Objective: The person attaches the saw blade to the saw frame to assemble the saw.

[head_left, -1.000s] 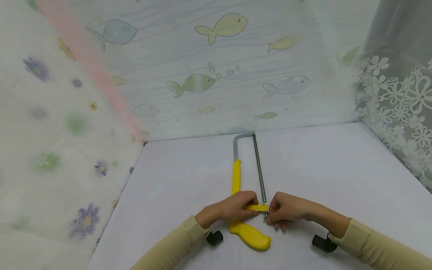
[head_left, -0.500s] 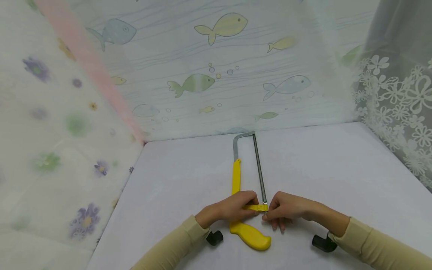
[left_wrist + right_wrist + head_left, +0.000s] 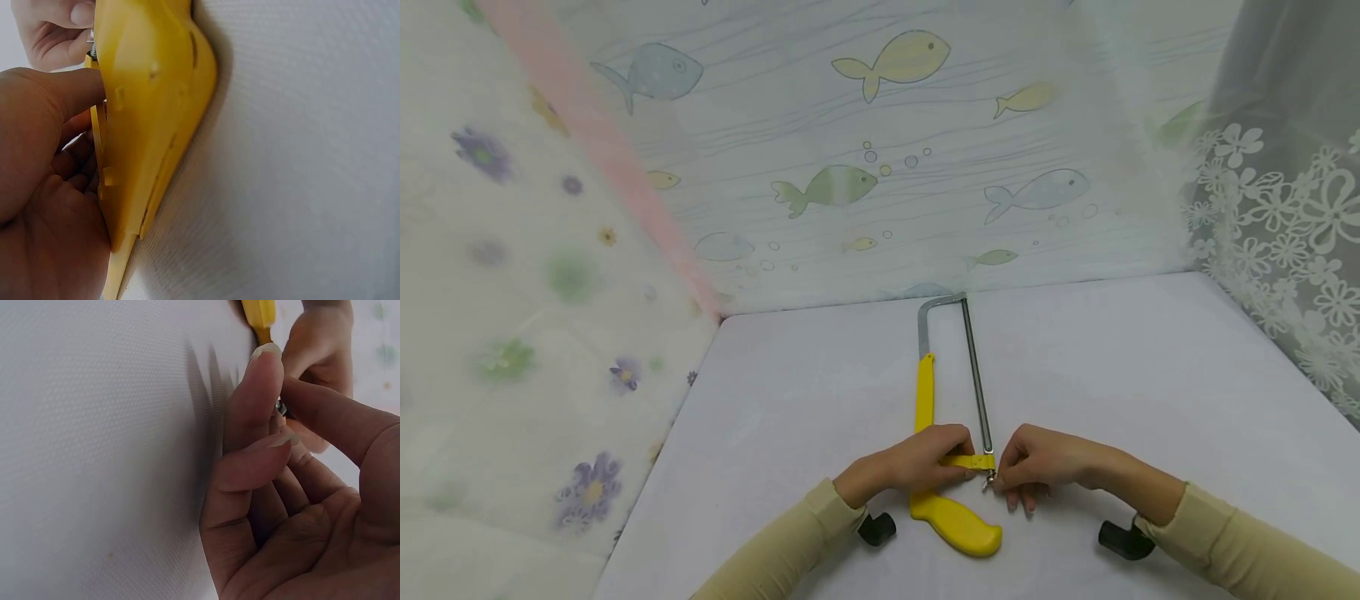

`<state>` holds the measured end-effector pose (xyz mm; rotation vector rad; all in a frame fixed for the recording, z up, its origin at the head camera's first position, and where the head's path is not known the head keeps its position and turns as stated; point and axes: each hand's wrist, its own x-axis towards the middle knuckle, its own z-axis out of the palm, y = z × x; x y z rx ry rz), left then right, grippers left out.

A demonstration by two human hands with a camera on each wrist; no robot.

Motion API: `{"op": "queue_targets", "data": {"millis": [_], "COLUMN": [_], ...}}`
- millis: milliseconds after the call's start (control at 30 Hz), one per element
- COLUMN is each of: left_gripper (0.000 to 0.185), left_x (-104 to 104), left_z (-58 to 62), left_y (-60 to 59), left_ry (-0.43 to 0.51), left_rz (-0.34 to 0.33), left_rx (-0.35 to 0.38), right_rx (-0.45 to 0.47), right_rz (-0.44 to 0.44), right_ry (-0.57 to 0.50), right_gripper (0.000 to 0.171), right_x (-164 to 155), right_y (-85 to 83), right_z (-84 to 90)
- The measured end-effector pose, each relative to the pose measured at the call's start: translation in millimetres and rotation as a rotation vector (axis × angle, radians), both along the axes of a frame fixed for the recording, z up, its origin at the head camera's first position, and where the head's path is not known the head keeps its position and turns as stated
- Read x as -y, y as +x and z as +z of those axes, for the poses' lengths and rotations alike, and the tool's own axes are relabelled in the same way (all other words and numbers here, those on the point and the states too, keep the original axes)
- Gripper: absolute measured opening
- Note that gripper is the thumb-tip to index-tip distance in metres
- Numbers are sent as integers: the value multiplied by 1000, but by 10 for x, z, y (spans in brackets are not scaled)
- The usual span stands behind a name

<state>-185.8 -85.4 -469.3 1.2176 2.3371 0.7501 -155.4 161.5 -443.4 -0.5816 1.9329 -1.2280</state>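
Note:
A hacksaw (image 3: 925, 392) with a yellow handle and a grey metal frame lies on the white cloth, its blade (image 3: 976, 375) on the right side. My left hand (image 3: 925, 458) grips it just ahead of the handle, around the yellow crosspiece at the blade's near end. In the left wrist view the thumb presses beside the yellow handle (image 3: 150, 94). At the blade's near end sits a small metal wing nut (image 3: 988, 482). My right hand (image 3: 1045, 458) pinches at this nut with thumb and forefinger; the right wrist view shows a bit of its metal (image 3: 280, 407) between them.
A white cloth (image 3: 820, 375) covers the table. Behind it hangs a curtain (image 3: 745, 125) printed with fish, with a flowered curtain (image 3: 512, 433) at left and a lace one at right. Black wrist cameras (image 3: 877, 529) sit under both sleeves.
My right thumb and fingertips have shifted slightly left over the wing nut and back right, and the nut shows turned to a different angle. My left hand and the hacksaw stay put.

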Motion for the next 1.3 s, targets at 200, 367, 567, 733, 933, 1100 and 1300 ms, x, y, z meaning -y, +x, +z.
{"op": "queue_targets", "data": {"millis": [200,367,567,733,933,1100,1300], "left_gripper": [11,11,11,11,11,11,11], "left_x": [8,11,8,3,2,2,4], "left_z": [-6,8,3,-6,7,20,23], "left_y": [-2,-2,-4,-6,3,6,1], "left_ry": [0,-1,1,-1,-4,-6,6], "left_rz": [-7,-4,0,11,12,12,-5], "left_rx": [-18,-11,0,21,35,43,2], "right_rx": [5,5,10,18,27,31,50], "right_rz": [-11,-26,-28,-20,-26,-33,-7], "right_ry": [-10,-8,2,0,9,28,17], "right_gripper": [16,17,15,14,20,23,24], "right_x": [-15,-4,7,20,40,54,35], "right_y": [0,8,12,12,23,15,0], "right_z": [-6,-2,-2,-15,-10,-15,-2]}}
